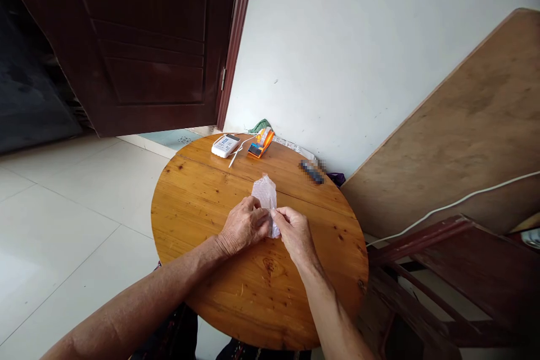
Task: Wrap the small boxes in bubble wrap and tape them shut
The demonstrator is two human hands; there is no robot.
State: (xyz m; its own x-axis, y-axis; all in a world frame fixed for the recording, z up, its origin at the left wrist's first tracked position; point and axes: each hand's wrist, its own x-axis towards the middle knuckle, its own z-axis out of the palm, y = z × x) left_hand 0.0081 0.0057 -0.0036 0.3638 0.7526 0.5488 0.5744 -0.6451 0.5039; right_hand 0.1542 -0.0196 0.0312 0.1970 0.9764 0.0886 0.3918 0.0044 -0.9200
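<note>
A piece of clear bubble wrap [265,191] lies near the middle of the round wooden table [202,197]. My left hand [247,222] is closed on its left and lower side, fingers curled. From the right, my right hand [295,230] pinches the wrap's edge between thumb and forefinger. The fingertips of both hands nearly meet over the wrap. Whether anything sits inside the wrap cannot be made out.
Toward the far edge lie a white power bank [225,145] with a white cable [236,156], an orange tape dispenser [262,143] and a blurred dark object [312,171]. Beyond are a wall and a dark door [156,45]; a wooden chair [459,270] stands right.
</note>
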